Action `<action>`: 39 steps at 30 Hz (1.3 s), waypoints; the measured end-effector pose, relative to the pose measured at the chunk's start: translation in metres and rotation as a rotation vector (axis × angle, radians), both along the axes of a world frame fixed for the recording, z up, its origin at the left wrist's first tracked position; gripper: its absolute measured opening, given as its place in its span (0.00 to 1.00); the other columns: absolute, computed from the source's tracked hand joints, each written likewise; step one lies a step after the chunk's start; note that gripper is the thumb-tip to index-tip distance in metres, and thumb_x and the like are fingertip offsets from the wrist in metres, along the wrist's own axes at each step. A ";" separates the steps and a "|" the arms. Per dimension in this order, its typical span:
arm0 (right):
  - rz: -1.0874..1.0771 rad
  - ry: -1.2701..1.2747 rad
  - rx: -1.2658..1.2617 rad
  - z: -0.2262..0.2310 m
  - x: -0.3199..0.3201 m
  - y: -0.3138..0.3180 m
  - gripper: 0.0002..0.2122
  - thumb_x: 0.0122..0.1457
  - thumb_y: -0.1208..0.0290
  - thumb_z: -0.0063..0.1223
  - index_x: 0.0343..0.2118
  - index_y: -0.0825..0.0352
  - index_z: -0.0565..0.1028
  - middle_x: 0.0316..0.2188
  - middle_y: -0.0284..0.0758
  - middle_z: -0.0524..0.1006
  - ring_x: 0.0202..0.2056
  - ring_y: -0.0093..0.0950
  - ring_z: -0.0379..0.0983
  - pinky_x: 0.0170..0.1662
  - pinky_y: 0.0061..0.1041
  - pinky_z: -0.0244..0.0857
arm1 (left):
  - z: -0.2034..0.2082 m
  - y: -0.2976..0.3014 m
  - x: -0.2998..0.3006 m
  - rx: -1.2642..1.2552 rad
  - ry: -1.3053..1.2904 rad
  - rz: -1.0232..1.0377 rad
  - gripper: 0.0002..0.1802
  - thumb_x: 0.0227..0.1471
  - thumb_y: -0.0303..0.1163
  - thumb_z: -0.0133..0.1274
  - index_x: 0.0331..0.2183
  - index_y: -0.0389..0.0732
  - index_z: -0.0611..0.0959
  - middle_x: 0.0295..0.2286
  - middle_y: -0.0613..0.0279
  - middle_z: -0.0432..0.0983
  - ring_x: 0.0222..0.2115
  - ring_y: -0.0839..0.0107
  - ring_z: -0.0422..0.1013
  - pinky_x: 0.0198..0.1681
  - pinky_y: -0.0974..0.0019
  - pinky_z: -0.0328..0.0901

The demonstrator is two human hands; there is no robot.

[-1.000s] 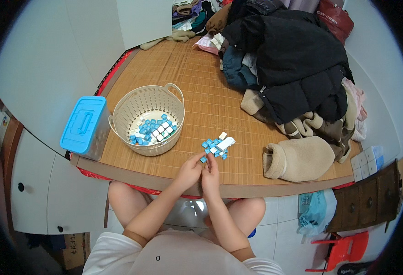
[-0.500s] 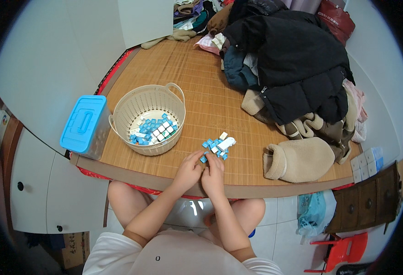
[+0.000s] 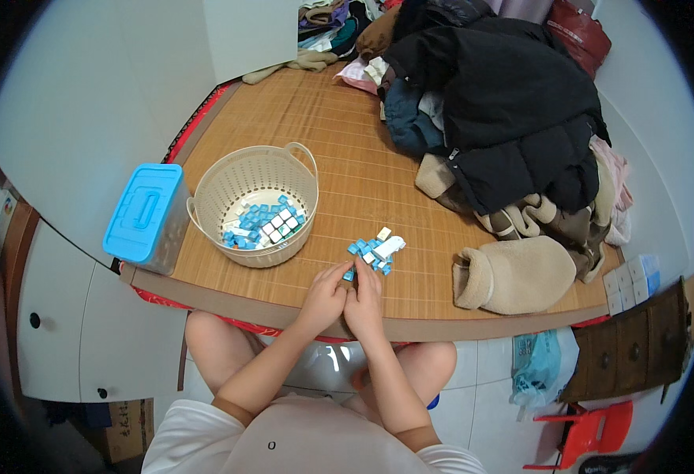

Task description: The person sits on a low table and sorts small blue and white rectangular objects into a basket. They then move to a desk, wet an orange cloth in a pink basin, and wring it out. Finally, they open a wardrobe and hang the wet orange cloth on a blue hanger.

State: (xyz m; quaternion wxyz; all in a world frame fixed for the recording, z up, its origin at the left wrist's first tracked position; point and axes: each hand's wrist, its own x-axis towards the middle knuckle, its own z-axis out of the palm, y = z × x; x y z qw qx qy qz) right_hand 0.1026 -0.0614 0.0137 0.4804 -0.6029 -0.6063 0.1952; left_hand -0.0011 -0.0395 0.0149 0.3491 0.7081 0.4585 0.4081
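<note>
Both my hands rest close together over the near edge of the woven mat. My left hand (image 3: 326, 295) has its fingers bent together, and my right hand (image 3: 364, 302) leans against it, fingers likewise drawn in. Between their fingertips shows a small blue block (image 3: 348, 276); how each hand grips it is partly hidden. Just beyond lies a loose pile of small blue and white blocks (image 3: 369, 257), with a longer white piece (image 3: 389, 248) on top. Left of my hands stands a beige basket (image 3: 246, 170) containing more blue and white blocks (image 3: 262, 215) and a cube-like block of white squares (image 3: 278, 227).
A clear box with a blue lid (image 3: 143, 212) stands left of the basket. A black jacket (image 3: 513, 103) tops the heaped clothes at the far right. A beige fleece item (image 3: 521, 275) lies right of the pile. A red stool (image 3: 592, 434) is on the floor.
My hands shift very slightly, the right one a little leftward, and the blue block between the fingertips moves slightly with them. The longer white piece stays on the pile.
</note>
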 end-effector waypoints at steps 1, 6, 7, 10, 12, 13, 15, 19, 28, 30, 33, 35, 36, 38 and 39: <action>0.008 -0.001 -0.017 0.000 0.000 -0.001 0.23 0.48 0.85 0.39 0.52 0.72 0.62 0.50 0.48 0.64 0.54 0.45 0.56 0.58 0.37 0.48 | 0.001 0.000 0.000 -0.007 -0.005 -0.003 0.26 0.42 0.18 0.40 0.47 0.32 0.71 0.48 0.46 0.66 0.51 0.52 0.60 0.55 0.58 0.53; 0.029 -0.084 -0.049 0.000 0.009 -0.010 0.24 0.49 0.85 0.40 0.53 0.72 0.61 0.51 0.48 0.64 0.54 0.45 0.56 0.58 0.38 0.48 | -0.003 -0.005 -0.003 -0.030 -0.107 0.020 0.25 0.42 0.19 0.40 0.47 0.33 0.71 0.47 0.46 0.66 0.50 0.52 0.60 0.55 0.58 0.54; 0.020 -0.077 -0.055 0.003 0.009 -0.012 0.24 0.49 0.85 0.40 0.53 0.72 0.61 0.51 0.48 0.64 0.54 0.45 0.56 0.58 0.38 0.48 | 0.001 -0.008 -0.003 -0.050 -0.137 0.037 0.25 0.43 0.19 0.41 0.48 0.33 0.70 0.47 0.45 0.66 0.50 0.52 0.61 0.55 0.58 0.54; 0.000 -0.086 -0.048 0.004 0.010 -0.014 0.24 0.49 0.84 0.40 0.53 0.72 0.61 0.51 0.48 0.64 0.54 0.45 0.57 0.58 0.38 0.49 | 0.015 -0.015 -0.005 0.086 0.085 0.086 0.25 0.43 0.19 0.42 0.48 0.33 0.70 0.46 0.44 0.66 0.49 0.52 0.61 0.54 0.58 0.55; -0.004 -0.092 -0.057 0.004 0.009 -0.015 0.23 0.50 0.84 0.40 0.53 0.73 0.61 0.51 0.49 0.63 0.53 0.45 0.57 0.57 0.39 0.49 | 0.014 -0.014 -0.004 0.046 0.121 0.046 0.25 0.45 0.19 0.42 0.48 0.33 0.70 0.47 0.45 0.65 0.50 0.52 0.61 0.53 0.60 0.56; 0.000 -0.090 -0.072 0.004 0.007 -0.016 0.23 0.50 0.84 0.40 0.53 0.73 0.61 0.51 0.49 0.63 0.53 0.45 0.57 0.57 0.39 0.50 | 0.014 -0.014 -0.003 0.026 0.138 0.028 0.25 0.45 0.18 0.42 0.49 0.34 0.69 0.47 0.45 0.65 0.50 0.52 0.61 0.53 0.61 0.57; 0.017 -0.034 -0.125 0.007 0.004 -0.016 0.23 0.50 0.84 0.39 0.53 0.74 0.61 0.52 0.49 0.63 0.54 0.45 0.57 0.57 0.38 0.50 | 0.010 -0.013 -0.001 0.035 0.115 0.019 0.25 0.45 0.18 0.41 0.49 0.33 0.69 0.48 0.45 0.65 0.50 0.53 0.61 0.53 0.62 0.56; 0.049 0.315 -0.232 0.010 0.001 -0.015 0.24 0.52 0.84 0.36 0.55 0.73 0.58 0.54 0.47 0.61 0.56 0.39 0.56 0.58 0.32 0.51 | -0.001 -0.005 0.003 -0.067 -0.070 -0.056 0.25 0.46 0.17 0.39 0.49 0.32 0.68 0.49 0.48 0.64 0.51 0.58 0.62 0.54 0.65 0.56; 0.038 0.922 -0.296 0.014 -0.012 -0.018 0.24 0.55 0.85 0.34 0.57 0.73 0.55 0.56 0.42 0.59 0.56 0.30 0.57 0.56 0.24 0.52 | 0.001 -0.014 0.018 -0.540 -0.765 -0.067 0.26 0.50 0.17 0.34 0.54 0.31 0.63 0.51 0.49 0.62 0.53 0.66 0.59 0.55 0.67 0.54; 0.029 0.930 -0.277 0.015 -0.014 -0.019 0.24 0.56 0.85 0.35 0.57 0.73 0.55 0.55 0.42 0.60 0.56 0.30 0.57 0.56 0.24 0.53 | 0.005 -0.017 0.020 -0.614 -0.898 -0.024 0.27 0.49 0.17 0.35 0.54 0.30 0.62 0.52 0.49 0.61 0.53 0.66 0.59 0.55 0.69 0.54; 0.028 0.979 -0.232 0.013 -0.019 -0.021 0.23 0.56 0.85 0.34 0.57 0.73 0.55 0.54 0.42 0.61 0.55 0.30 0.57 0.56 0.23 0.53 | 0.004 -0.021 0.023 -0.650 -1.022 0.004 0.26 0.51 0.20 0.37 0.54 0.29 0.61 0.51 0.49 0.61 0.52 0.67 0.60 0.54 0.70 0.56; 0.016 1.014 -0.231 0.014 -0.022 -0.023 0.23 0.56 0.85 0.33 0.57 0.73 0.55 0.54 0.43 0.61 0.55 0.30 0.57 0.57 0.23 0.52 | 0.006 -0.023 0.025 -0.648 -1.055 0.011 0.25 0.53 0.22 0.38 0.54 0.29 0.61 0.50 0.50 0.62 0.51 0.68 0.61 0.53 0.70 0.56; 0.023 1.025 -0.202 0.015 -0.023 -0.023 0.23 0.56 0.86 0.33 0.57 0.73 0.55 0.54 0.43 0.60 0.55 0.30 0.57 0.57 0.24 0.52 | 0.008 -0.024 0.026 -0.647 -1.059 0.015 0.24 0.55 0.23 0.38 0.54 0.30 0.61 0.50 0.50 0.62 0.50 0.69 0.61 0.53 0.70 0.57; 0.035 1.050 -0.146 0.018 -0.024 -0.023 0.23 0.57 0.86 0.32 0.57 0.73 0.54 0.54 0.43 0.60 0.55 0.30 0.57 0.58 0.24 0.51 | 0.014 -0.028 0.026 -0.645 -1.076 0.020 0.23 0.56 0.26 0.39 0.54 0.30 0.61 0.49 0.51 0.63 0.49 0.70 0.62 0.52 0.70 0.57; 0.026 1.048 -0.144 0.019 -0.025 -0.024 0.23 0.57 0.86 0.32 0.57 0.73 0.54 0.54 0.43 0.61 0.55 0.30 0.58 0.57 0.24 0.52 | 0.017 -0.029 0.027 -0.643 -1.091 0.021 0.23 0.57 0.27 0.39 0.53 0.30 0.62 0.48 0.52 0.63 0.49 0.70 0.62 0.52 0.70 0.57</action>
